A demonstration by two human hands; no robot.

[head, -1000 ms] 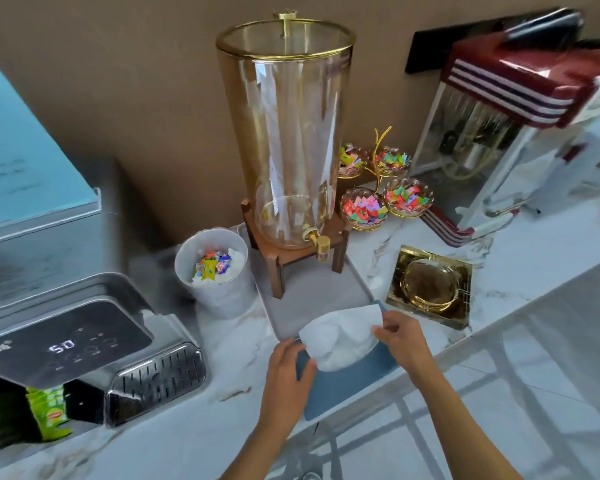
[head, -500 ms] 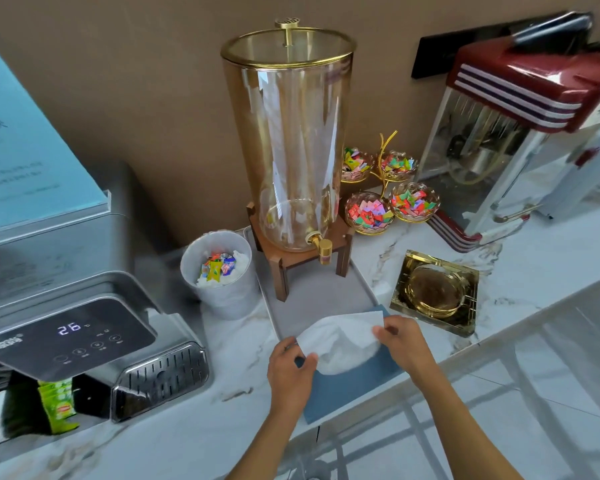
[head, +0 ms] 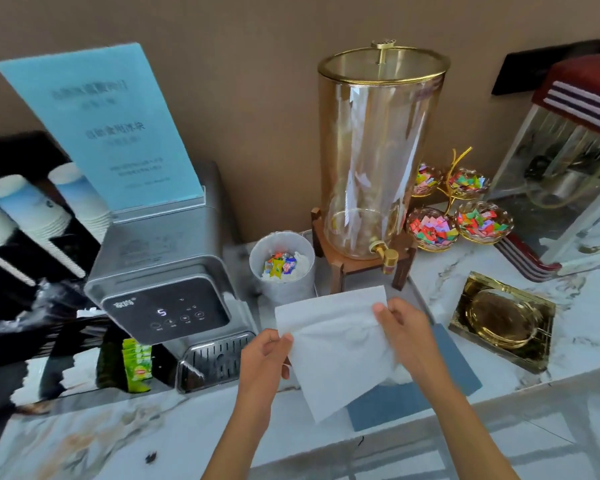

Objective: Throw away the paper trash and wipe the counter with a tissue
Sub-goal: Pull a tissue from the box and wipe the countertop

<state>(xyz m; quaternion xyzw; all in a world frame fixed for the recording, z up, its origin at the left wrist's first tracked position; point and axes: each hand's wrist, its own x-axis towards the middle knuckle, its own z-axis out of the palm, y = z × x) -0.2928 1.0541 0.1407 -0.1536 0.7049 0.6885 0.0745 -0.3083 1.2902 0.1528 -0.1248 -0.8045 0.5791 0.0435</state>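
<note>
- I see the marble surface (head: 440, 292) carrying everything, with a tall glass drink dispenser (head: 378, 150) on a wooden stand; it looks empty.
- Left of it stands a grey water machine (head: 167, 271) whose panel shows a "5"; a blue sign (head: 97, 129) leans on top, its print too blurred for me to read.
- Stacks of paper cups (head: 32, 209) sit at far left.
- A white trash cup (head: 282, 268) between machine and dispenser holds coloured wrappers and white paper.
- Four glass bowls (head: 461, 213) on a gold rack hold coloured candies.
- A gold ashtray (head: 503, 317) sits at right.
- My left hand (head: 264, 358) and right hand (head: 406, 334) each pinch the white tissue (head: 336, 344), spread above a blue tissue pack (head: 420, 393).
- Green tea packets (head: 137, 363) lie under the machine; I can't make out the logo.
</note>
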